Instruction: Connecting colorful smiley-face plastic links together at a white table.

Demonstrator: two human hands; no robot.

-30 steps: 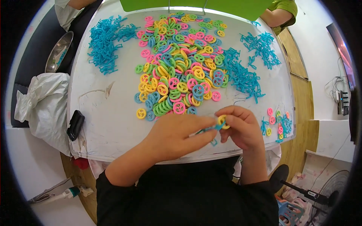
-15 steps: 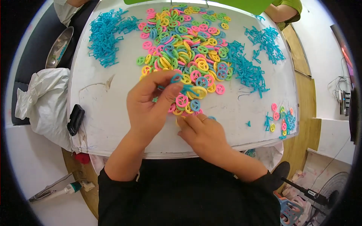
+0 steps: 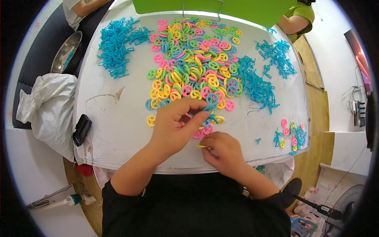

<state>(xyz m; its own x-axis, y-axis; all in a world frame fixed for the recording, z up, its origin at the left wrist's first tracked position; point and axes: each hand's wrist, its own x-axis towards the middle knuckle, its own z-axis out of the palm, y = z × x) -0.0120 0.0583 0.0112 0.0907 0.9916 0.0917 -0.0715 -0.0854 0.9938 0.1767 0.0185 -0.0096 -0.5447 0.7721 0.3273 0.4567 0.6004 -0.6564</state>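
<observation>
My left hand (image 3: pixel 175 124) is closed, pinching a small blue plastic piece (image 3: pixel 212 117) between thumb and fingers. A yellow wheel (image 3: pixel 220 119) sits at the end of that piece, seemingly joined to it. Lower and to the right, near the table's front edge, my right hand (image 3: pixel 226 153) is closed on another yellow wheel (image 3: pixel 202 145), seen nearly edge-on. Just beyond both hands spreads a large heap of spoked plastic wheels (image 3: pixel 197 71) in pink, yellow, green and blue. My left hand covers part of its near edge.
Blue plastic pieces lie in piles at left (image 3: pixel 114 45) and right (image 3: pixel 256 85). A small mixed cluster (image 3: pixel 294 136) is at the right corner. A black case (image 3: pixel 81 129) rests by the left edge. A green board (image 3: pixel 237 10) stands at the back, beside another person's arm (image 3: pixel 294 24).
My left hand has moved right and nearer with the blue piece and its wheel. My right hand has drawn back from the heap with a yellow wheel. The view has shifted slightly.
</observation>
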